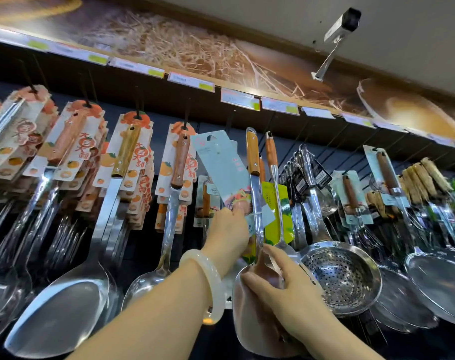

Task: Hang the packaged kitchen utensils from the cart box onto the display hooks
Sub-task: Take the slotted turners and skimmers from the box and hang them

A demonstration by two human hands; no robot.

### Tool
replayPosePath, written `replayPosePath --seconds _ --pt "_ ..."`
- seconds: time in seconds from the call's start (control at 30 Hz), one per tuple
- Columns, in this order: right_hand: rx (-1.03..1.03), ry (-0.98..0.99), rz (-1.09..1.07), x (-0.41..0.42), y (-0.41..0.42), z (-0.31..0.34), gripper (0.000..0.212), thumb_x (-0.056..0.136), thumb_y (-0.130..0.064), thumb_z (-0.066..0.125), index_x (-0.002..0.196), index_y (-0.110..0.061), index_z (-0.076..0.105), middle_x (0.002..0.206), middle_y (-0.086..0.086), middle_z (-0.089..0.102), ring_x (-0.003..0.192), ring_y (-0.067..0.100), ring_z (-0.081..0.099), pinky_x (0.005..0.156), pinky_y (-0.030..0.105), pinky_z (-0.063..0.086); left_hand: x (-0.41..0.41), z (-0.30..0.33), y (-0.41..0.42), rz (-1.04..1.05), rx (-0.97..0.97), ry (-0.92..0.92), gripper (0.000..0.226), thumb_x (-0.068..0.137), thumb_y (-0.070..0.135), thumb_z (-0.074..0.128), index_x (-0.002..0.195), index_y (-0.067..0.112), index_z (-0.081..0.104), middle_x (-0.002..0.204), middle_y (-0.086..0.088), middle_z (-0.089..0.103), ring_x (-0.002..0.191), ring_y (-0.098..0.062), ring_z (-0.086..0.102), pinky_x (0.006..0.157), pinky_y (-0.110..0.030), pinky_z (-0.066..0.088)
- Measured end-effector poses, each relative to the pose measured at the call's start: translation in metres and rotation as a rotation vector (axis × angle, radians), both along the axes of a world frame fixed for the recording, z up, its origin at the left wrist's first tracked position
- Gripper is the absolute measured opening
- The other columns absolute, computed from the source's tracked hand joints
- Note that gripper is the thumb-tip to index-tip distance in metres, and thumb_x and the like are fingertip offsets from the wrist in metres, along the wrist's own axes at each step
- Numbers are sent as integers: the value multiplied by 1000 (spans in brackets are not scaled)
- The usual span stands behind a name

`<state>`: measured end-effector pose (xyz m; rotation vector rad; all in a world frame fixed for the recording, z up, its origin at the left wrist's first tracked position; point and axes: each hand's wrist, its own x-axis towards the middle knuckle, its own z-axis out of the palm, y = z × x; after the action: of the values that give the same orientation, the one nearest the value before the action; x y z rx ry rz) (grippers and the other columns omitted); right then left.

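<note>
Lifting a packaged steel spatula with a wooden handle (255, 193) toward the hook row, centre of the frame. Left hand (227, 235) pinches the pale blue backing card (221, 165) near its lower end; right hand (288, 289) curls its fingers over the shiny blade at lower centre. Long axis runs near vertical, handle up, blade down. The card's hang hole sits at its top, upper centre, well above both grips and just below the black display hook (230, 119) coming off the dark panel. Card leans left off the handle, so the hole is not lined up with the hook tip as far as I can tell. Left hand is nearer the hole, probably steers it. Materials: glossy thin card, polished steel, smooth varnished wood. Left of frame, orange-printed carded turners (133, 162) hang tight; right, a perforated steel strainer (340, 276) hangs beside the right hand. Cart box not in view.
</note>
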<state>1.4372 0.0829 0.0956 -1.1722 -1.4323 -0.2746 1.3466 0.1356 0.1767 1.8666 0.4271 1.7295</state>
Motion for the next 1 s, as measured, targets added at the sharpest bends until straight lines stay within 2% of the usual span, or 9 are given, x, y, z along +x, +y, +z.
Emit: replayPosePath --seconds 0.1,0.27,0.37,0.53,0.63,0.7,0.8,0.9,1.0 --pt "6 32 -16 1 6 -2 47 75 -44 70 111 -54 41 102 -26 61 101 2 61 99 33 46 6 4 -1 -93 -92 -85 42 94 33 45 113 -3 57 114 -25 63 107 -40 61 93 -47 51" --pt "33 -51 -93 5 3 -2 33 77 -46 67 92 -60 42 91 -36 57 105 5 58 96 36 44 15 5 7 -203 -165 -258 48 72 41 48 107 11 63 101 -21 68 92 -42 66 84 -54 54" --pt "29 -57 -119 10 -1 -1 29 77 -46 67 96 -56 46 93 -33 61 103 4 58 94 36 45 8 3 -4 -268 -217 -285 17 91 21 54 101 10 63 89 -16 66 76 -34 66 62 -43 60" --pt "44 -53 -180 13 -1 -5 24 79 -45 66 94 -42 47 99 -18 64 100 9 58 89 39 46 10 0 -10 -380 -285 -294 23 83 17 65 103 3 64 94 -20 64 68 -30 60 40 -27 53" --pt "8 -70 -200 16 -4 -7 20 79 -46 66 86 -46 46 97 -17 62 99 9 58 89 38 46 9 4 -11 -302 -181 -268 10 89 20 60 92 11 63 85 -15 66 70 -30 64 51 -35 59" --pt "-33 -80 -207 21 -5 -7 22 77 -48 67 90 -48 49 100 -18 62 101 8 58 92 37 46 2 8 -14 -275 -89 -224 10 93 21 55 84 18 59 73 -7 61 60 -20 61 47 -29 56" --pt "-78 -109 -211 28 -3 -10 26 73 -52 68 93 -50 51 99 -19 64 99 4 59 93 35 45 -10 18 -14 -245 -25 -192 19 96 23 48 77 24 54 77 -6 60 61 -16 59 43 -23 52" --pt "-100 -143 -160 25 -4 -11 31 75 -44 71 89 -62 49 84 -37 61 84 -8 57 91 29 46 -16 25 -10 -238 1 -197 16 97 26 46 84 22 55 78 -4 59 64 -14 58 44 -23 52" --pt "-125 -108 -128 23 -2 -11 28 74 -42 72 93 -53 54 80 -34 64 82 -4 60 94 32 47 -16 26 -11 -296 -18 -151 16 99 26 43 101 17 56 91 -9 63 71 -17 61 57 -30 56"
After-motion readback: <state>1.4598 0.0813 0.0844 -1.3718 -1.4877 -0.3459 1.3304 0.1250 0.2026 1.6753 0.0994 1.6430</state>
